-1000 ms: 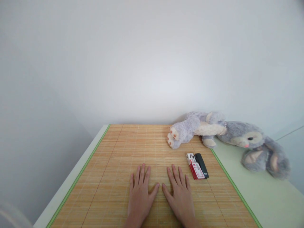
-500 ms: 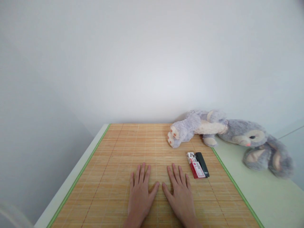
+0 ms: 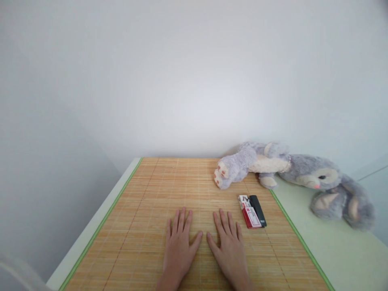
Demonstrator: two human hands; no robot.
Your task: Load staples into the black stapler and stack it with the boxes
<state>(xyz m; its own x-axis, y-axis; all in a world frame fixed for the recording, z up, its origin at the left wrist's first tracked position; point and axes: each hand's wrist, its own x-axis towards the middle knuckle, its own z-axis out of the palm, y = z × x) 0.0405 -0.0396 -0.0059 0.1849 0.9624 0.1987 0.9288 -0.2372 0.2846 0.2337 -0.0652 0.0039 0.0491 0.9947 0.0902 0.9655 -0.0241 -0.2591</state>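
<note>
While the left hand and right hand lay palm-down and apart, fingers spread, gripping nothing, the step seemed a resting pose. Beyond the right hand, red-and-white packaging lay beside a black stapler on the bamboo mat; reaching either would have required lifting that hand forward and rightward. Farther off, a plush rabbit spanned mat and surface.

Slatted bamboo or wood with a lightly ribbed surface is seen in the mat, edged in what looks like cloth; soft, fluffy plush is shown by the toy, dark, smooth plastic by the stapler, smooth, matt paint by the wall
</note>
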